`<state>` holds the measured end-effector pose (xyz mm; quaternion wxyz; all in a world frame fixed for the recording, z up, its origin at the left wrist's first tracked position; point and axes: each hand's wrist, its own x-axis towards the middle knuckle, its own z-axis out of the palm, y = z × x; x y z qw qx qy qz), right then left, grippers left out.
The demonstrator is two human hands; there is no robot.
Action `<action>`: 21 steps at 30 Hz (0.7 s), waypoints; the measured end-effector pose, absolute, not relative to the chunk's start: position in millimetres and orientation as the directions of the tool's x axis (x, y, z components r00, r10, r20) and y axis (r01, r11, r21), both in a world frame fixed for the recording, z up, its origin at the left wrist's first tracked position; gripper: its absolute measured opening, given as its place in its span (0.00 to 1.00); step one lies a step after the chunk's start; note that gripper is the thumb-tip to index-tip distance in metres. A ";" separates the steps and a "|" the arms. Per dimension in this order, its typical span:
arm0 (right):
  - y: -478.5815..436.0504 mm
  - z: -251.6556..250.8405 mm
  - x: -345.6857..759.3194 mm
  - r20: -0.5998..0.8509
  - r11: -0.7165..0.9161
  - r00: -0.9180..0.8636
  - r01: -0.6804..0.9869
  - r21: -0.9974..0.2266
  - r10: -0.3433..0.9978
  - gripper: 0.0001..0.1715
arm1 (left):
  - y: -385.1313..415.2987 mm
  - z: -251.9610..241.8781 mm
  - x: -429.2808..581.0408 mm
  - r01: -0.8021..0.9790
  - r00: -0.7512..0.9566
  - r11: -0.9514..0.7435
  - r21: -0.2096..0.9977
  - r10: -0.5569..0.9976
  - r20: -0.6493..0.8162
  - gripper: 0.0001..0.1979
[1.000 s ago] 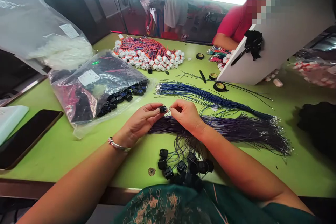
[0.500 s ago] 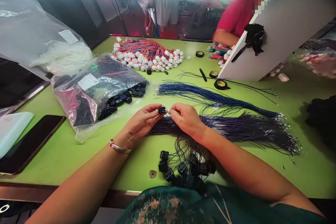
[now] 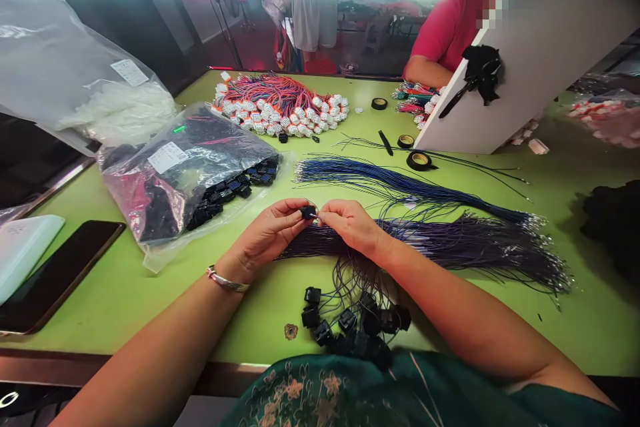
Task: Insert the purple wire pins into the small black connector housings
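Between thumb and fingers, my left hand pinches a small black connector housing. My right hand is closed on a thin wire, whose end meets the connector's right side; how deep it sits I cannot tell. Under both hands lies a bundle of dark purple wires. A bundle of blue wires with metal terminals rests just beyond. Nearer my body is a cluster of black connectors with wires attached.
Left stand a clear bag of black connectors, a phone and a white box. White-connector harnesses lie at the back. Tape rolls sit by a white partition. A person in a red shirt sits beyond it.
My right hand has moved slightly left, bringing the wire against the connector. The connector has tilted a little in my left hand.
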<state>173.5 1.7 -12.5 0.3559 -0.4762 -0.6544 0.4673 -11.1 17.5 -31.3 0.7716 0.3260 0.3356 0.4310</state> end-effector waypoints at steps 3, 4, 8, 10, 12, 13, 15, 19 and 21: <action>1.3 -12.0 172.4 -0.017 0.061 -0.272 0.276 -0.959 0.962 0.12 | 16.7 -31.4 -11.0 -0.426 0.404 0.396 0.814 0.888 -0.220 0.11; 1.4 -11.8 172.4 -0.035 0.040 -0.265 0.273 -0.961 0.964 0.12 | 16.0 -31.1 -10.7 -0.414 0.396 0.378 0.828 0.894 -0.210 0.11; 2.2 -10.0 174.1 -0.068 0.015 -0.269 0.294 -0.956 0.961 0.10 | 12.1 -28.5 -8.6 -0.330 0.327 0.246 0.911 0.936 -0.134 0.11; 2.8 -9.3 175.4 -0.044 0.055 -0.267 0.353 -0.934 0.963 0.09 | 10.0 -27.4 -7.0 -0.267 0.300 0.185 0.946 0.949 -0.101 0.11; 3.5 -9.6 176.2 -0.015 0.104 -0.268 0.424 -0.900 0.963 0.10 | 8.2 -27.3 -4.9 -0.219 0.274 0.146 0.965 0.958 -0.083 0.11; 3.9 -10.3 176.2 -0.005 0.122 -0.273 0.447 -0.886 0.962 0.10 | 7.5 -27.6 -3.8 -0.209 0.263 0.140 0.968 0.961 -0.082 0.11; 4.6 -12.2 175.4 0.011 0.144 -0.282 0.455 -0.879 0.959 0.10 | 6.4 -28.9 -1.7 -0.224 0.252 0.154 0.962 0.963 -0.096 0.11; 4.3 -15.7 171.2 0.042 0.133 -0.230 0.397 -0.908 0.972 0.12 | 5.9 -31.9 1.1 -0.281 0.242 0.208 0.937 0.960 -0.141 0.12; 2.8 -16.2 169.0 0.032 0.097 -0.177 0.371 -0.923 0.984 0.11 | 6.2 -32.6 1.5 -0.307 0.234 0.234 0.922 0.958 -0.165 0.13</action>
